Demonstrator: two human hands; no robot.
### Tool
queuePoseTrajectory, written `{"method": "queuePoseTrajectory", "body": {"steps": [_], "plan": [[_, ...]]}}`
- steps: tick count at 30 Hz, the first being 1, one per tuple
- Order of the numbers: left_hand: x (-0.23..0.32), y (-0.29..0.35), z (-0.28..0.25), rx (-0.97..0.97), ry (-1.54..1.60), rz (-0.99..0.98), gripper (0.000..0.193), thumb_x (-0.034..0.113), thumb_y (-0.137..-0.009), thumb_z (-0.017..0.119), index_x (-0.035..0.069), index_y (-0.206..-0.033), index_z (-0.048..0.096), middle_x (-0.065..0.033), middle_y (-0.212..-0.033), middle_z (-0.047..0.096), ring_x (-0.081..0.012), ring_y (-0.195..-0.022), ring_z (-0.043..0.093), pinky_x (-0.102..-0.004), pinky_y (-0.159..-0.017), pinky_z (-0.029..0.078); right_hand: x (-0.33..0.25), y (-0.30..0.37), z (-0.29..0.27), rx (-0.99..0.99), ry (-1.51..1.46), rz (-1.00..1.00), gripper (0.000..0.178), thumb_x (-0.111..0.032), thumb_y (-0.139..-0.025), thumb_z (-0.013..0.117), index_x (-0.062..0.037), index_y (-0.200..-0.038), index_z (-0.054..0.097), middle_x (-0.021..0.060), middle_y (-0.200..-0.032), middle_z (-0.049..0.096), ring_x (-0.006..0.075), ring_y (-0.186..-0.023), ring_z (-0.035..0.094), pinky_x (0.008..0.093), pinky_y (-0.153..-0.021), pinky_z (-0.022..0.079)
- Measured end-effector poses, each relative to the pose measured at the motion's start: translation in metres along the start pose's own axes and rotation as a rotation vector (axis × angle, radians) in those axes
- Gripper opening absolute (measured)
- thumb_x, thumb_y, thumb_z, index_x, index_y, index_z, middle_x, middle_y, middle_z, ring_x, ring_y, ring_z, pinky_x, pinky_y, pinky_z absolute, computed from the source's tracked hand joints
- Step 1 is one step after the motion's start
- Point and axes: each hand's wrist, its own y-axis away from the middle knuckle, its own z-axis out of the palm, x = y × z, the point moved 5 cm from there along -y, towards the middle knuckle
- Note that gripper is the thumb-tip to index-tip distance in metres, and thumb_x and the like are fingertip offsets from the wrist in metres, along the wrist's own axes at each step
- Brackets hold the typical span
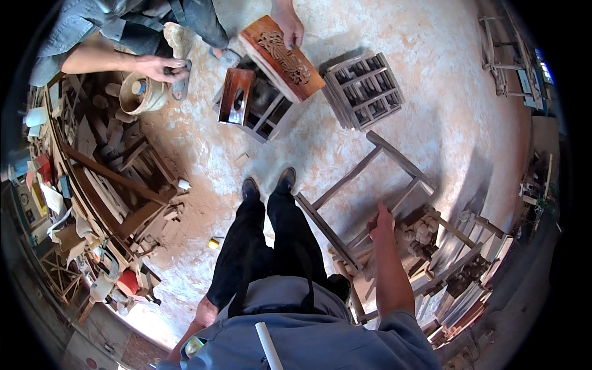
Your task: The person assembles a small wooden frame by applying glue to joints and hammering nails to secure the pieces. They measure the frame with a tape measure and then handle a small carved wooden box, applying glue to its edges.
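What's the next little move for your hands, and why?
Perhaps bring the left hand over to help steady the wooden frame: of the two, only the right hand is at it, its grip unclear, while the left is down beside the dark trousers.

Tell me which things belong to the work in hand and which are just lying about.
Probably in use:
brown, rectangular wooden frame, at the person's right hand
carved, reddish-brown wooden panel, in a co-worker's hand

Probably lying about:
small, rounded yellow object
red, rounded plastic-looking object
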Motion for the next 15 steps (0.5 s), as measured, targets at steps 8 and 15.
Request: {"method": "queuePoseTrajectory", "body": {"steps": [8,15], "plan": [[-0.001,0.009,-0.007,0.125,-0.032,0.003,0.038,0.024,-0.078,0.063,0.005,-0.111,0.062,-0.0203,-0.101,0.064,-0.0383,-0.096,0.062,-0.0422,-0.081,0.05,0.004,-0.001,-0.008,0.004,-0.053,0.045,0.037,-0.031,-0.088,0.067,-0.0174,-0.062,0.045,-0.0027,-0.052,0.041,0.0166,-0.041,0.042,0.035,-0.04,0.033],[-0.024,0.036,0.01,0.392,0.172,-0.036,0.039,0.029,-0.076,0.067,0.005,-0.106,0.061,-0.018,-0.092,0.064,-0.0374,-0.088,0.063,-0.0429,-0.076,0.051,0.001,-0.013,-0.018,-0.058,-0.09,0.048,0.041,-0.033,-0.088,0.065,-0.0164,-0.06,0.041,-0.0017,-0.05,0.038,0.0172,-0.042,0.039,0.036,-0.041,0.031]]}}
